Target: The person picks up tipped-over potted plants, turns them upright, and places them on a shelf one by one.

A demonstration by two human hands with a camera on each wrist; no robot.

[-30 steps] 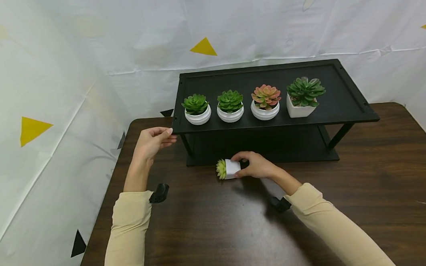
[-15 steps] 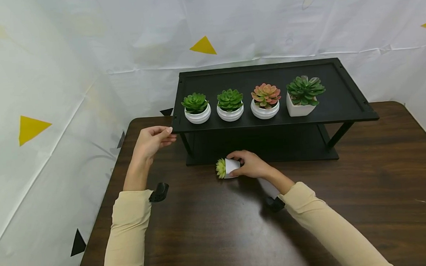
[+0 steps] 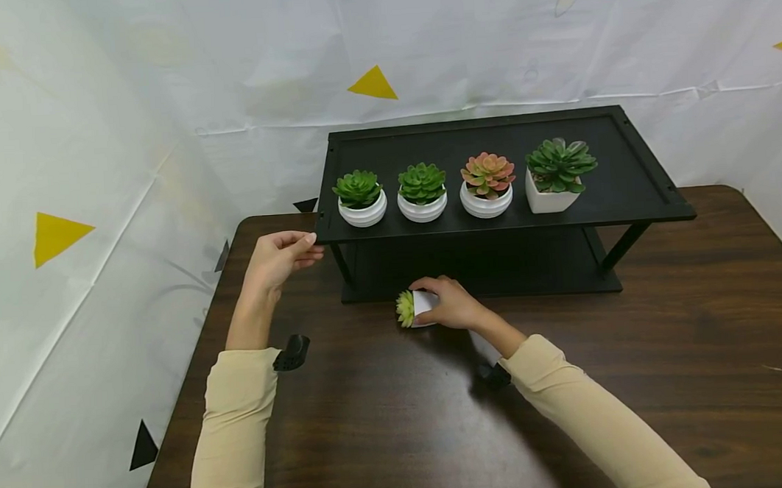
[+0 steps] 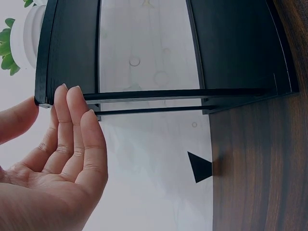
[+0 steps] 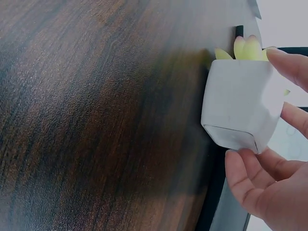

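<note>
My left hand (image 3: 279,261) pinches the front left corner of a black two-tier shelf (image 3: 626,173). The left wrist view has its thumb at the edge of the upper board and the fingers (image 4: 96,144) on the underside. In front of the lower board, my right hand (image 3: 457,305) grips a small potted succulent (image 3: 423,303). This plant lies on its side on the table, its yellow-green leaves facing left. Up close, the right wrist view shows its white square pot (image 5: 240,96) with thumb and fingers around it.
Along the upper board stand two green succulents (image 3: 360,194) (image 3: 422,187), a pink-orange one (image 3: 488,183) in a round white pot, and a dark green one (image 3: 560,172) in a square pot. The brown wooden table (image 3: 714,330) meets white sheeting (image 3: 256,74) behind and at the sides.
My right hand has slid left along the pot, its fingers now covering more of it. The plant, the left hand and the shelf stay where they were.
</note>
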